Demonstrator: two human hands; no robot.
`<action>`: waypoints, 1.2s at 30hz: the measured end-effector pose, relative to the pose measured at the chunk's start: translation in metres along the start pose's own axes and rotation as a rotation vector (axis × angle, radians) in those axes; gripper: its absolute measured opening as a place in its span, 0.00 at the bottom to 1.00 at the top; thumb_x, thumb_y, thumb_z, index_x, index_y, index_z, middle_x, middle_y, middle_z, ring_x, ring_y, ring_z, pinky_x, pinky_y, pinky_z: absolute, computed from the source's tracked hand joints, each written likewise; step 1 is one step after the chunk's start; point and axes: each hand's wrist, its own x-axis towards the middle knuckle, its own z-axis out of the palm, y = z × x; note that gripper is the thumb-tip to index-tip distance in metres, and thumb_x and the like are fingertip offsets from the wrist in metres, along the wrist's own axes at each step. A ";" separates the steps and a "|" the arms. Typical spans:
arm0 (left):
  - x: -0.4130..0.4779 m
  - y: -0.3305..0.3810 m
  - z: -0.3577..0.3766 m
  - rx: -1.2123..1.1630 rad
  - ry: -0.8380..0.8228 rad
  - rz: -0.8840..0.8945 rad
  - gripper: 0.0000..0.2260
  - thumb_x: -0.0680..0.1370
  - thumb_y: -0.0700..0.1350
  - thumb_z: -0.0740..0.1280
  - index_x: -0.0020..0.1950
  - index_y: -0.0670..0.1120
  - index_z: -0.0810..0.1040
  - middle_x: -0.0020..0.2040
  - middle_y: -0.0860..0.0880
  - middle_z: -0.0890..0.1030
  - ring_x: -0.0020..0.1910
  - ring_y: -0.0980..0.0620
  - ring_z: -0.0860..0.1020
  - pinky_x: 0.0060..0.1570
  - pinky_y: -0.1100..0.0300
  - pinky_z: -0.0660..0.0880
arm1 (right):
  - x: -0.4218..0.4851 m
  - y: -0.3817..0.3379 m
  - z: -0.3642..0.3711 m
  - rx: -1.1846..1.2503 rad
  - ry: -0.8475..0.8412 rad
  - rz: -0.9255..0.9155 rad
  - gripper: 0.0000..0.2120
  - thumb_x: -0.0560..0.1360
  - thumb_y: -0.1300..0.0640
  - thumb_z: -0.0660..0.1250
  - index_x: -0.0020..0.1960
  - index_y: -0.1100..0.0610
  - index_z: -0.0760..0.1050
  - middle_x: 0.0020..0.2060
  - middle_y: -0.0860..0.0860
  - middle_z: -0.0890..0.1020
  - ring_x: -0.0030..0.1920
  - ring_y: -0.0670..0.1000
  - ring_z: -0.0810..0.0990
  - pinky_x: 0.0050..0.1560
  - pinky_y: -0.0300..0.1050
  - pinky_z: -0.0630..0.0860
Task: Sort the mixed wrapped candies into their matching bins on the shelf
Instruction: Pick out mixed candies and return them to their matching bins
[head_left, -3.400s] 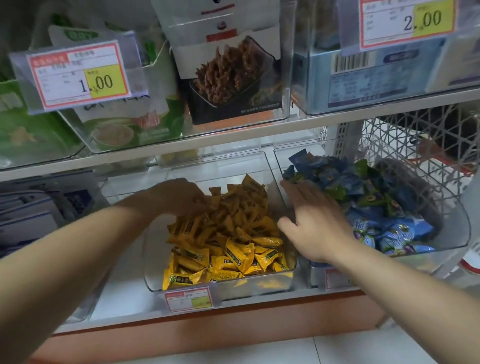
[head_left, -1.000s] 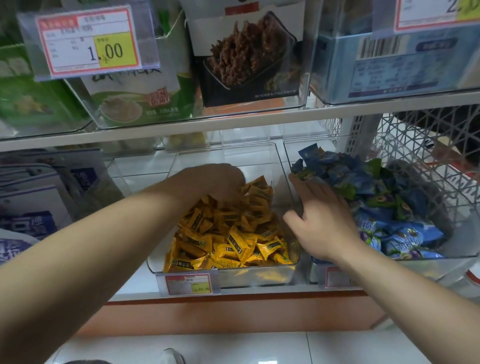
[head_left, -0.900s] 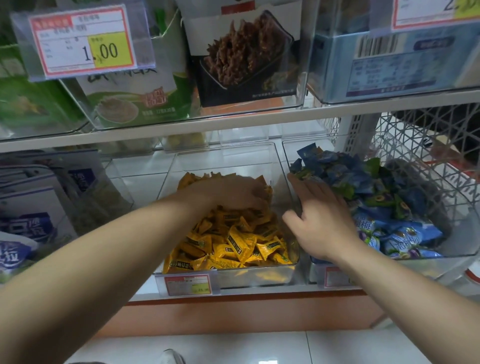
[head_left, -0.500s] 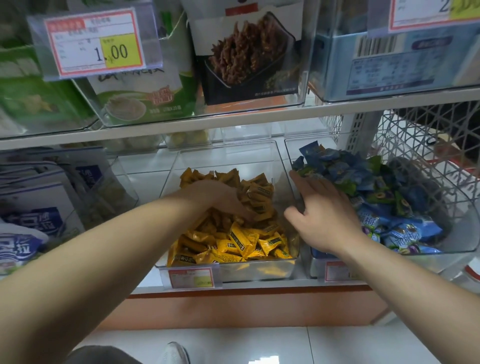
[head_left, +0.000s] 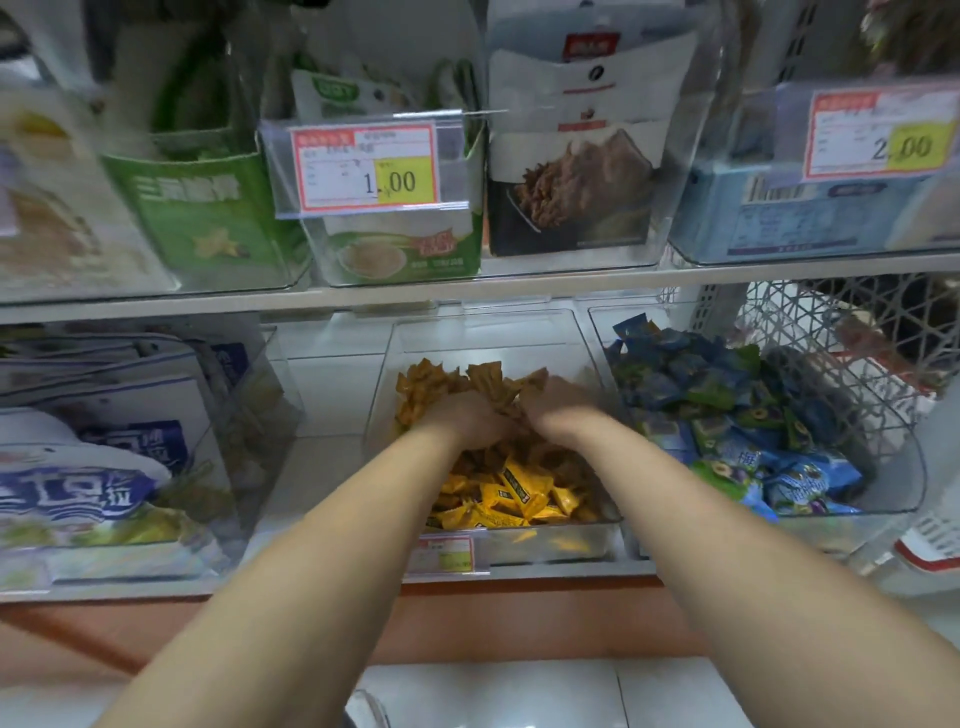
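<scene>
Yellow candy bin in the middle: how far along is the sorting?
Done, apparently: the clear plastic middle bin holds only yellow wrapped candies. In hand: left hand and right hand are both dug into that pile near the back, fingers hidden. Left: the clear bin on the right mixes blue wrapped candies with green ones, which may need separating.

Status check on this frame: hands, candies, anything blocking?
Left hand and right hand both in yellow candies, middle bin; grip unclear. Blue candies in right bin. Nothing blocking.
</scene>
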 end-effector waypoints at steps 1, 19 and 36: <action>0.000 -0.002 0.000 -0.004 -0.005 -0.009 0.20 0.79 0.61 0.62 0.62 0.49 0.79 0.62 0.46 0.80 0.58 0.46 0.78 0.42 0.59 0.70 | 0.009 -0.002 0.004 -0.020 -0.025 0.005 0.19 0.83 0.58 0.51 0.71 0.62 0.70 0.69 0.63 0.72 0.67 0.64 0.73 0.65 0.55 0.71; 0.026 -0.037 0.008 -0.638 0.064 -0.152 0.16 0.75 0.57 0.67 0.47 0.45 0.81 0.51 0.43 0.83 0.51 0.42 0.81 0.48 0.54 0.77 | 0.037 -0.005 0.034 0.941 -0.086 0.242 0.20 0.83 0.54 0.57 0.70 0.63 0.72 0.54 0.58 0.79 0.50 0.56 0.80 0.46 0.47 0.74; 0.009 -0.046 -0.010 -1.556 0.044 -0.115 0.19 0.77 0.57 0.61 0.41 0.47 0.87 0.42 0.44 0.85 0.37 0.45 0.83 0.37 0.57 0.78 | 0.042 -0.019 0.009 1.343 -0.163 0.182 0.16 0.77 0.45 0.62 0.44 0.56 0.80 0.35 0.55 0.82 0.39 0.57 0.80 0.52 0.51 0.75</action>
